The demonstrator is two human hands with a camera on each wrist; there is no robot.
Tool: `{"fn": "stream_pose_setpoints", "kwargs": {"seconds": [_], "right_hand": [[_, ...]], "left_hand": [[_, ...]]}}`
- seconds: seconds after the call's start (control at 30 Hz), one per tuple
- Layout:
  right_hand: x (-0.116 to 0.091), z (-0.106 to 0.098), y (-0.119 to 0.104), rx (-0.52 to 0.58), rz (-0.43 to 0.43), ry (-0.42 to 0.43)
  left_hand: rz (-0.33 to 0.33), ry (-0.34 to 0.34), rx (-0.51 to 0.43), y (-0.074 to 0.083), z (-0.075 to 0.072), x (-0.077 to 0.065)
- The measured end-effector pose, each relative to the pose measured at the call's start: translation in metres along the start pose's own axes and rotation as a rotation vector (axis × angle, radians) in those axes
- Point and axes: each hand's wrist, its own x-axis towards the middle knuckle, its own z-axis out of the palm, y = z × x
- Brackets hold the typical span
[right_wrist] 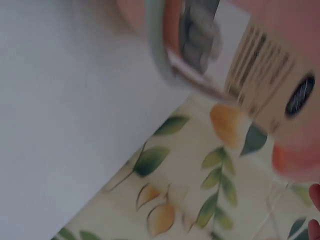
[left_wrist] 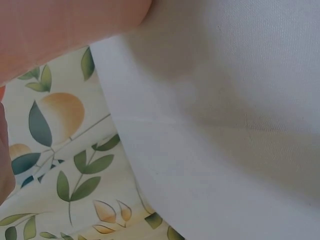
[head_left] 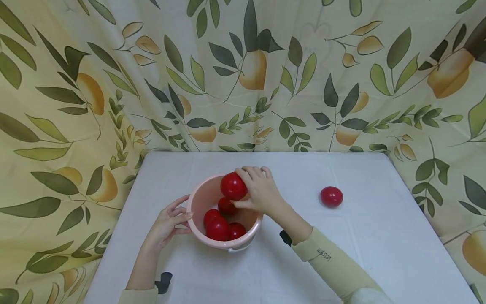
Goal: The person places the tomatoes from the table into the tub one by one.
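A pink bucket (head_left: 195,200) with a white handle (head_left: 240,249) stands on the white table, with several glossy red tomatoes (head_left: 218,229) inside. Above its opening, my right hand (head_left: 260,190) grips another red tomato (head_left: 233,186) from the right side. My left hand (head_left: 168,221) holds the bucket at its left, the thumb at the rim and the other fingers along the outer wall. In the left wrist view only part of the bucket wall (left_wrist: 65,30) shows. A printed label (right_wrist: 265,75) on the bucket appears in the right wrist view.
One more red tomato (head_left: 332,196) lies on the white tabletop (head_left: 303,261), right of the bucket. A curtain with a fruit and leaf print (head_left: 152,76) hangs behind the table's far edge and along both sides.
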Motion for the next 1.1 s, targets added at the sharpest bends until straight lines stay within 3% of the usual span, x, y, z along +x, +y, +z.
{"fn": "stream_pose_setpoints", "kwargs": {"seconds": [0.13,0.43,0.83,1.1], "right_hand": [[0.007,0.014,-0.018,-0.001,-0.071,-0.125],[0.017,0.041,-0.032,-0.156,-0.183,-0.34],[0.025,0.059,-0.036,-0.363,-0.244,-0.382],[0.025,0.061,-0.037,-0.385,-0.209,-0.426]], "left_hand": [[0.002,-0.005,0.004,0.0,0.0,0.0],[-0.006,0.001,0.007,0.001,0.001,0.0],[-0.007,-0.018,-0.013,0.001,0.0,0.0],[0.01,-0.029,-0.029,0.001,-0.001,-0.001]]}}
